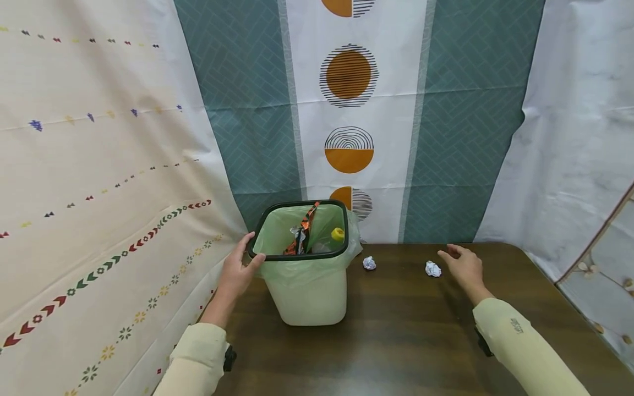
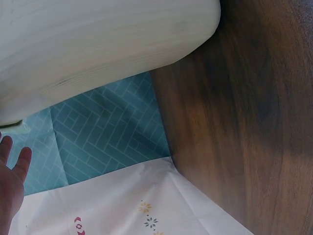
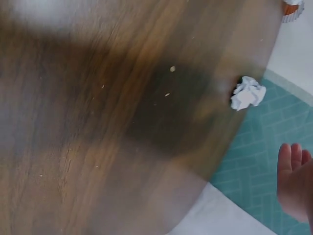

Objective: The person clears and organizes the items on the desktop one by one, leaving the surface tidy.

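Observation:
A pale bin (image 1: 307, 297) with a dark rim and a light green liner (image 1: 277, 220) stands upright on the brown table. My left hand (image 1: 236, 270) is at the rim's left side with thumb and fingers spread; whether they touch it I cannot tell. In the left wrist view, the left hand (image 2: 11, 183) shows at the edge, near the bin's wall (image 2: 107, 39). Just right of one crumpled paper ball (image 1: 433, 269), my right hand (image 1: 464, 268) hovers with loosely bent fingers and holds nothing. Another paper ball (image 1: 369, 263) lies close to the bin.
Inside the bin are an orange-and-black wrapper (image 1: 303, 234) and something with a yellow cap (image 1: 338, 234). A patterned cloth (image 1: 349, 121) hangs behind the table (image 1: 396, 341). Cream cloth (image 1: 124, 220) borders the left. Small crumbs (image 3: 172, 69) dot the tabletop.

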`<state>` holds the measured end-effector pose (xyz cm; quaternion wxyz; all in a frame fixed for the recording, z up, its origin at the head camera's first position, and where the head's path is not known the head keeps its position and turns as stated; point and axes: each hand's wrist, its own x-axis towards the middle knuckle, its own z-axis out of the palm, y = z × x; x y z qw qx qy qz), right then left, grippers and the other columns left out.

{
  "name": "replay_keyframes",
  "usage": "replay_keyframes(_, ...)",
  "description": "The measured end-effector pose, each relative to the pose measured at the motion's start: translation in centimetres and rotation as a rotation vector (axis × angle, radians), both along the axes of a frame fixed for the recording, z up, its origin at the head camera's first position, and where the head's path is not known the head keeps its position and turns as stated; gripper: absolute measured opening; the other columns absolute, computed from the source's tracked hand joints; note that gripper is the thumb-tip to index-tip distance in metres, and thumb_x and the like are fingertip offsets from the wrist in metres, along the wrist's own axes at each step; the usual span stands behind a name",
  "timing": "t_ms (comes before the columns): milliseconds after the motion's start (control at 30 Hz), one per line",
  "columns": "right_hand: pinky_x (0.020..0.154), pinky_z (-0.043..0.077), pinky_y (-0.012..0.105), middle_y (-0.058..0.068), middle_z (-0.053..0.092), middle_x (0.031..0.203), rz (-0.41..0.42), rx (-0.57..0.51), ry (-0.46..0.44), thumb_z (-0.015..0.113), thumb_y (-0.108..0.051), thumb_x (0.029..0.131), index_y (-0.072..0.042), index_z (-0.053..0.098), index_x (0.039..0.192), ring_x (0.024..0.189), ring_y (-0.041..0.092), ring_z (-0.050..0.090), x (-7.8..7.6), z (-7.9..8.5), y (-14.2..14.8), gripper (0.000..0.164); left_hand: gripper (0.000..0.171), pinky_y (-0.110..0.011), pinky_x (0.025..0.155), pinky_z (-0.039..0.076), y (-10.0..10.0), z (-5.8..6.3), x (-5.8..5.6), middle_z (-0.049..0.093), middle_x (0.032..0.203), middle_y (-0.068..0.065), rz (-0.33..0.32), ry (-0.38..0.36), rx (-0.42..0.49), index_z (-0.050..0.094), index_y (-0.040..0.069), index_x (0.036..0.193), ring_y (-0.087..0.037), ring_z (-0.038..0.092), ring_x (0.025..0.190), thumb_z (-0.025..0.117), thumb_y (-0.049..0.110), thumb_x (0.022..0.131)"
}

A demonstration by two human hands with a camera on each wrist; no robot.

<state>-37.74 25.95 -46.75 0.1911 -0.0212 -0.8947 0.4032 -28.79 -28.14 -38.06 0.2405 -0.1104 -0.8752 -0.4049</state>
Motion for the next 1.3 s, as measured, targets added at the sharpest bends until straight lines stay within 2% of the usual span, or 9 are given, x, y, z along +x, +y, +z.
replay_keyframes(100, 0.099, 0.036, 0.061, 0.031, 0.056, 0.130, 0.033, 0.025, -0.025, 0.061, -0.032, 0.099, 0.010, 0.053, 0.136, 0.119, 0.052, 0.047, -0.5, -0.6, 0.3, 0.056, 0.067, -0.058, 0.108, 0.030, 0.0, 0.0, 0.0, 0.040, 0.150, -0.024, -0.001, 0.000, 0.004, 0.038, 0.010, 0.152, -0.040, 0.041, 0.135, 0.058, 0.040, 0.096)
replay_keyframes(333, 0.100, 0.038, 0.061, 0.034, 0.049, 0.137, 0.116, 0.028, -0.143, 0.058, -0.036, 0.100, 0.012, 0.046, 0.140, 0.125, 0.053, 0.043, -1.2, -2.0, 1.3, 0.064, 0.068, -0.058, 0.107, 0.032, -0.2, -0.1, 0.0, 0.043, 0.147, -0.025, -0.005, -0.007, 0.002, 0.038, 0.011, 0.152, -0.039, 0.044, 0.132, 0.058, 0.044, 0.096)
replay_keyframes(500, 0.100, 0.037, 0.061, 0.036, 0.048, 0.137, 0.158, 0.065, -0.177, 0.059, -0.033, 0.099, 0.015, 0.047, 0.136, 0.124, 0.054, 0.043, -1.9, -3.0, 1.8, 0.062, 0.068, -0.058, 0.108, 0.032, -0.3, -0.3, 0.2, 0.045, 0.147, -0.024, -0.005, 0.002, -0.002, 0.039, 0.011, 0.152, -0.039, 0.045, 0.132, 0.059, 0.042, 0.095)
replay_keyframes(667, 0.100, 0.037, 0.061, 0.037, 0.047, 0.137, 0.161, 0.068, -0.208, 0.059, -0.033, 0.099, 0.015, 0.048, 0.135, 0.125, 0.055, 0.041, -2.5, -3.9, 2.0, 0.061, 0.068, -0.058, 0.108, 0.033, -0.3, -0.2, 0.3, 0.044, 0.148, -0.024, -0.006, 0.009, 0.001, 0.039, 0.011, 0.151, -0.039, 0.045, 0.133, 0.059, 0.042, 0.094)
replay_keyframes(967, 0.100, 0.035, 0.061, 0.039, 0.047, 0.135, 0.167, 0.074, -0.273, 0.058, -0.031, 0.099, 0.018, 0.047, 0.133, 0.123, 0.056, 0.041, -3.5, -4.7, 1.7, 0.061, 0.069, -0.058, 0.103, 0.038, -0.1, 0.0, 0.0, 0.050, 0.141, -0.025, -0.012, 0.036, 0.000, 0.041, 0.010, 0.150, -0.038, 0.052, 0.124, 0.060, 0.044, 0.093)
replay_keyframes(1133, 0.100, 0.036, 0.061, 0.040, 0.046, 0.134, 0.181, 0.070, -0.287, 0.059, -0.030, 0.098, 0.018, 0.048, 0.132, 0.122, 0.057, 0.041, -4.1, -5.1, 1.1, 0.060, 0.071, -0.058, 0.102, 0.038, -0.1, 0.0, 0.1, 0.051, 0.140, -0.025, -0.011, 0.053, 0.003, 0.042, 0.009, 0.149, -0.039, 0.053, 0.122, 0.060, 0.047, 0.093)
replay_keyframes(1300, 0.097, 0.038, 0.061, 0.041, 0.050, 0.129, 0.186, 0.122, -0.268, 0.061, -0.026, 0.096, 0.021, 0.049, 0.128, 0.117, 0.058, 0.045, -4.6, -5.3, 0.9, 0.058, 0.072, -0.057, 0.103, 0.037, 0.0, -0.1, 0.1, 0.051, 0.139, -0.026, -0.018, 0.064, 0.004, 0.043, 0.007, 0.149, -0.039, 0.053, 0.123, 0.061, 0.049, 0.092)
